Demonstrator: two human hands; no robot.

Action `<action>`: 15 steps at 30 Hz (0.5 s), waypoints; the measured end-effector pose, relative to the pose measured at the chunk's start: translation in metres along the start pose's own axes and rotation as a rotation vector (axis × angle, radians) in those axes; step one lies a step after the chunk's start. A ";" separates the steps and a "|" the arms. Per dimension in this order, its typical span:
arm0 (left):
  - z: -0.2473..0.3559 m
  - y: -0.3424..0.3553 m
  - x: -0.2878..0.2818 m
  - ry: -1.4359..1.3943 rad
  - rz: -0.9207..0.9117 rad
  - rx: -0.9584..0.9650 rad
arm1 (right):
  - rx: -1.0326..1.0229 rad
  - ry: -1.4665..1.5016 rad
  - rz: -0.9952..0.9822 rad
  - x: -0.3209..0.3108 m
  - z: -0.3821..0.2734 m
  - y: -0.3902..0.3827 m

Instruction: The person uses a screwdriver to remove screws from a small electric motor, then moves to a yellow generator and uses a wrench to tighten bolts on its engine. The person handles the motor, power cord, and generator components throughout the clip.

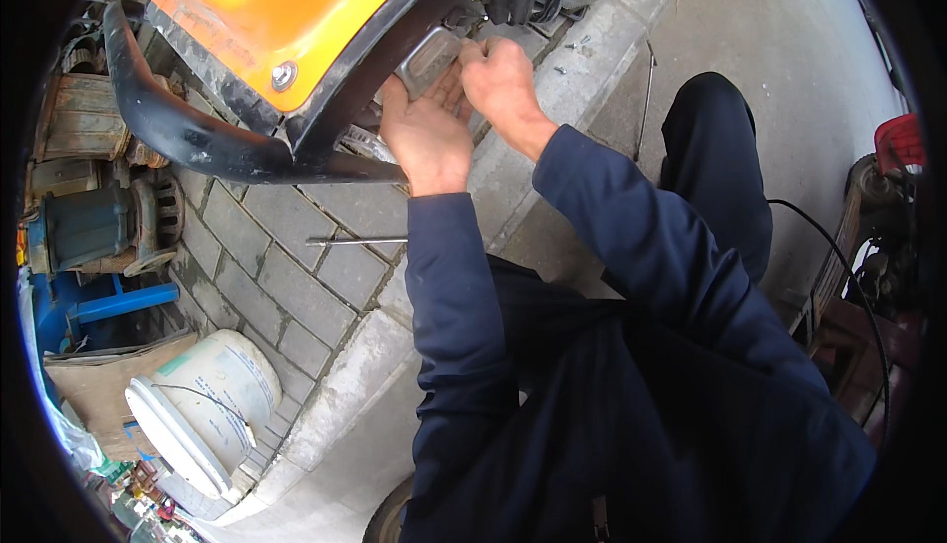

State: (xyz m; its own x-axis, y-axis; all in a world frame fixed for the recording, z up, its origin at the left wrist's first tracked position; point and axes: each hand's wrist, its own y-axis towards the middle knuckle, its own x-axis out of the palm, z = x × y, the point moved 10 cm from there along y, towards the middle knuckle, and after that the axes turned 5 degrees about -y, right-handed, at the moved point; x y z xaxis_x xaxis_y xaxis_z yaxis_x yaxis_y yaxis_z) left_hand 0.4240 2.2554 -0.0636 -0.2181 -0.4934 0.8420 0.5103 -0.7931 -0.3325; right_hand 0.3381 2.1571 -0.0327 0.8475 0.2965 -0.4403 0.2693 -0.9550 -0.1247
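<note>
At the lower edge of an orange machine panel (pixel 286 20) with black trim, my left hand (pixel 429 139) is turned palm up. Its thumb and fingers hold a small grey rectangular metal part (pixel 431 60) with rounded corners. My right hand (pixel 501 79) is close beside it, thumb and fingers pinched together at that part's right edge. Whatever lies in this pinch is hidden by the fingers. A black tubular bumper (pixel 187 139) curves around the panel's front, to the left of my hands. A bolt with a washer (pixel 283 75) sits in the panel's corner.
Several small screws (pixel 562 71) lie on the concrete curb. A thin metal rod tool (pixel 646 99) is right of them; another rod (pixel 355 240) lies on the paving. At left are a dirty electric motor (pixel 84 227), a blue metal frame (pixel 123 301) and a tipped white bucket (pixel 232 390).
</note>
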 end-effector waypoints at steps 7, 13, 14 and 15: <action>0.001 0.001 0.001 -0.005 -0.006 -0.001 | -0.178 -0.165 0.066 -0.002 -0.013 0.000; 0.000 0.001 0.000 -0.011 -0.018 -0.002 | -0.198 -0.204 0.055 0.000 -0.009 0.003; 0.000 0.001 0.000 -0.015 -0.023 -0.004 | -0.175 -0.152 0.067 -0.001 -0.006 0.003; -0.001 0.001 0.000 -0.015 -0.022 -0.008 | -0.140 -0.103 0.076 -0.002 -0.002 0.004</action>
State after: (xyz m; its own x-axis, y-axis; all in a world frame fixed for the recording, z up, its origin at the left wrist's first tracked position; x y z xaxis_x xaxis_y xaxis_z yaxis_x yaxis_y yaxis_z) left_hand 0.4240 2.2538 -0.0643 -0.2168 -0.4704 0.8554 0.4985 -0.8067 -0.3173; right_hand 0.3381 2.1527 -0.0304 0.8185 0.2133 -0.5334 0.2730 -0.9614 0.0344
